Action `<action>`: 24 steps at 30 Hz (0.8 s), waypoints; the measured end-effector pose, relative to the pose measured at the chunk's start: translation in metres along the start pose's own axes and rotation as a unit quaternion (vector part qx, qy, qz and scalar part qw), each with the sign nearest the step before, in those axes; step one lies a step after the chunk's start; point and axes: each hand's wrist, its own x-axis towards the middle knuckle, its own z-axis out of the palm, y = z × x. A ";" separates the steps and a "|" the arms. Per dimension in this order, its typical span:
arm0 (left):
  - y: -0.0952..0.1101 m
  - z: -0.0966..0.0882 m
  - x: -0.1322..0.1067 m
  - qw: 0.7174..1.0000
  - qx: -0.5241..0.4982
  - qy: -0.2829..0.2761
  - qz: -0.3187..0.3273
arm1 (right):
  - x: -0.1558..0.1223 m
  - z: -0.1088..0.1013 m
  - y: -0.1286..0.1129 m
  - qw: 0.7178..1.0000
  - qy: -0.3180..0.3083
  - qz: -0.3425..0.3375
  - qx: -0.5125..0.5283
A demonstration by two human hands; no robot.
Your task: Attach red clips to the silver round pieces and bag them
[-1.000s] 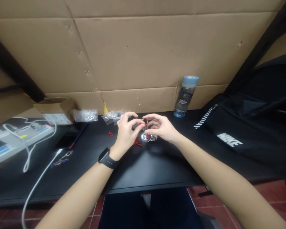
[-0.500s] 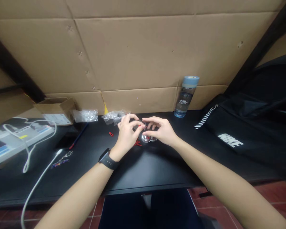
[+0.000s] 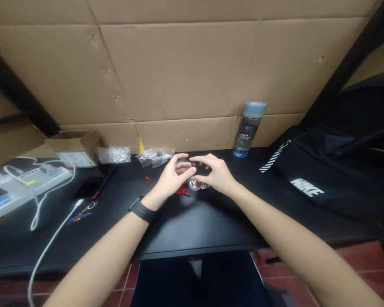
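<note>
My left hand (image 3: 170, 177) and my right hand (image 3: 215, 172) meet fingertip to fingertip over the black desk (image 3: 185, 221), pinching a small ring with a bit of red cord (image 3: 189, 169) between them. Just below the fingers lie round metal rings (image 3: 196, 185) and a bundle of red cords (image 3: 181, 190). One more red cord (image 3: 149, 179) lies apart to the left. A black watch (image 3: 141, 209) is on my left wrist.
Two clear bags of parts (image 3: 114, 154) (image 3: 154, 156) and an open cardboard box (image 3: 75, 146) sit at the back left. A power strip with white cables (image 3: 25, 181) and a keyring (image 3: 83, 213) lie left. A water bottle (image 3: 248, 128) stands behind; a black bag (image 3: 333, 170) fills the right.
Both hands have drawn closer together and sunk slightly toward the desk. My left wrist has turned so the fingers now close over the small piece.
</note>
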 end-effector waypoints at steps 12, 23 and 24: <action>0.011 -0.003 -0.005 0.990 -0.126 -0.054 0.025 | 0.005 -0.005 -0.001 0.989 0.092 -0.113 -0.036; 0.013 -0.004 -0.007 0.986 -0.145 -0.088 0.013 | 0.005 -0.008 0.000 0.971 0.080 -0.206 -0.092; 0.014 -0.004 -0.008 0.985 -0.145 -0.095 0.008 | 0.005 -0.008 0.000 0.970 0.081 -0.209 -0.095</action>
